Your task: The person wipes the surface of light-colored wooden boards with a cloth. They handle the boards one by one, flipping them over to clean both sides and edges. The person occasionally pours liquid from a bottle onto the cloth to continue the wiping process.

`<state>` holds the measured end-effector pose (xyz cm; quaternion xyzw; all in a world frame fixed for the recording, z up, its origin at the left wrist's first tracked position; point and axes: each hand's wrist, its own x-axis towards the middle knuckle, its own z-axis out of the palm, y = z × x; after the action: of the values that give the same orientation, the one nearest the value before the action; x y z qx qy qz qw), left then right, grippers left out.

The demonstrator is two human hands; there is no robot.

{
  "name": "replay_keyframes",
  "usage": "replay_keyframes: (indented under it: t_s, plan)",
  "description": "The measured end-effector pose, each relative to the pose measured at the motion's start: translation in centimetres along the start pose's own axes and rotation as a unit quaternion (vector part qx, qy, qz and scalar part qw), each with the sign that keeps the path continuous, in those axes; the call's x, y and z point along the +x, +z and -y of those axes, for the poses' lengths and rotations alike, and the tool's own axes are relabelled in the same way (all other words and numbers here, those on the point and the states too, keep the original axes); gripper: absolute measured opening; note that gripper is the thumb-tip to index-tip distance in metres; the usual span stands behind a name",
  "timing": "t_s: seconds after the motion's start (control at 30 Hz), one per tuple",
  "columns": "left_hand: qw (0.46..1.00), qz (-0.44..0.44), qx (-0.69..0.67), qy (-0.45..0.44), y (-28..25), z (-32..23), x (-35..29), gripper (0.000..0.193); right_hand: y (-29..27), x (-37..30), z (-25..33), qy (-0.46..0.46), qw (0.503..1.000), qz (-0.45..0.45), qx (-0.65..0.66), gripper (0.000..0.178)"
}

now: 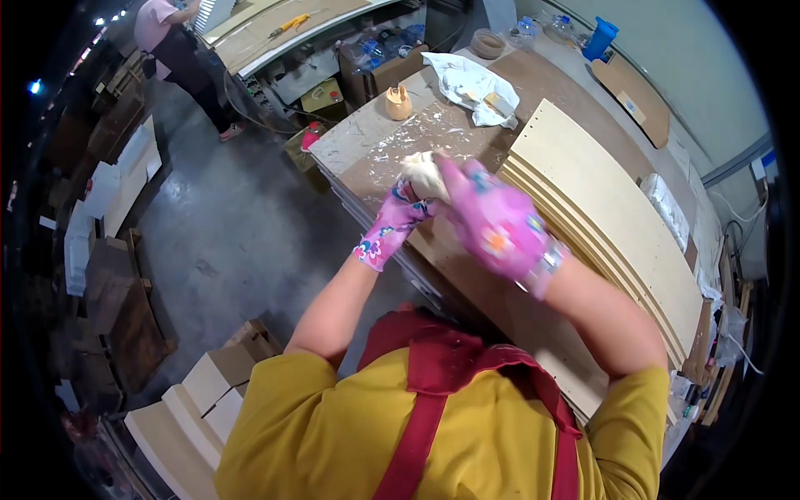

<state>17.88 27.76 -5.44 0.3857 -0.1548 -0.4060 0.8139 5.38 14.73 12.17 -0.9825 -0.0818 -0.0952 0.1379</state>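
Both hands wear pink gloves with a flower print and meet above the near end of the workbench (492, 283). Between them is a soft-looking cream-white lump (423, 177); whether it is putty or a wadded rag I cannot tell. My left hand (398, 218) closes around the lump from below and the left. From the right, my right hand (497, 223) presses its fingers on the lump, somewhat blurred by motion. White flecks (387, 150) are scattered on the brown bench top beyond. A small tan pot with a jagged rim (398, 105) stands there too.
A stack of pale, drilled panels (604, 212) lies right of my hands. A crumpled white plastic sheet (467, 82), a round tub (488, 43) and a blue bottle (600, 38) are farther back. Cardboard pieces (187, 400) lie at lower left. Another person (179, 58) stands far left.
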Motion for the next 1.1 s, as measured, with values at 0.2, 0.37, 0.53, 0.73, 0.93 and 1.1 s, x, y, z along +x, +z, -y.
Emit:
replay_keyframes:
  t_s: [0.2,0.37,0.53,0.73,0.93,1.1]
  plan:
    - [0.993,0.096,0.053,0.034,6.6,2.2,-1.1,0.049,-2.4,-6.2,-1.2,0.066,0.997,0.028,-0.022,0.055]
    - [0.991,-0.003,0.135,-0.010,4.4,4.5,-1.0,0.075,-3.5,-5.3,-4.5,0.295,0.711,-0.107,0.629,0.036]
    - [0.920,-0.029,0.339,0.193,8.8,0.3,-2.8,0.069,-2.4,-13.2,-12.4,0.444,0.618,0.012,0.649,0.034]
    - [0.601,0.096,0.701,0.372,16.6,0.5,-3.7,0.043,-0.1,-10.4,-10.1,0.337,0.634,0.103,0.688,0.048]
    - [0.645,0.127,0.643,0.394,17.4,1.6,-4.5,0.014,4.2,-0.8,-11.8,0.265,0.718,0.227,0.602,0.039]
    - [0.883,0.238,0.279,0.292,16.9,5.5,-4.8,0.008,11.9,-0.9,-10.1,0.173,0.858,0.284,0.392,0.034]
